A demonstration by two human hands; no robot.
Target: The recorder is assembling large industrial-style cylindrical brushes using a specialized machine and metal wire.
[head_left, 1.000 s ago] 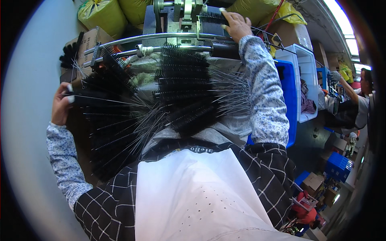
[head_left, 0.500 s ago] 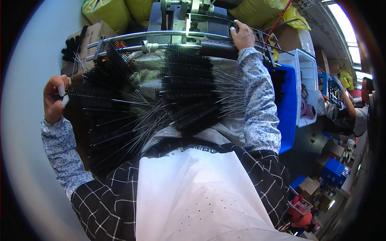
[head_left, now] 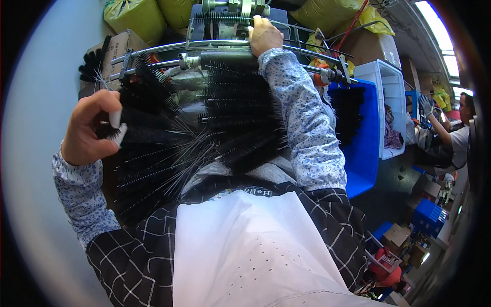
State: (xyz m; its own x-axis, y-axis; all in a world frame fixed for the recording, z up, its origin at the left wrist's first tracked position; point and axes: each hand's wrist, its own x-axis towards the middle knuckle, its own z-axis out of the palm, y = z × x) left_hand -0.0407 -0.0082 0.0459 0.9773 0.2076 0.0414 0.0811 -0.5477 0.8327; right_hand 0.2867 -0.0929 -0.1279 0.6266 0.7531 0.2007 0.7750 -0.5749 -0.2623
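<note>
My left hand (head_left: 94,128), white wraps on thumb and forefinger, is curled round the bristly tip of a black tube brush (head_left: 115,131) at the left. It is above a fanned pile of similar brushes (head_left: 148,163), whose wire stems point right. My right hand (head_left: 266,37) reaches to the machine (head_left: 238,30) at the far side. Its bent fingers are at the right end of another black tube brush (head_left: 220,17) lying across the machine; the exact grip is partly hidden. Beneath my right forearm, a second brush stack (head_left: 238,107) rests on grey sheeting.
Metal rails (head_left: 169,44) run along the machine's near side. At the right, a blue bin (head_left: 365,153) holds dark brushes, with a white bin (head_left: 391,102) beside it. A carton (head_left: 123,51) and yellow sacks (head_left: 135,20) stand far left. A co-worker (head_left: 455,128) is at the far right.
My right hand has moved left along the machine, and the brush there has shifted left with it. My left hand has come right and looks nearer, with bristles between its fingers.
</note>
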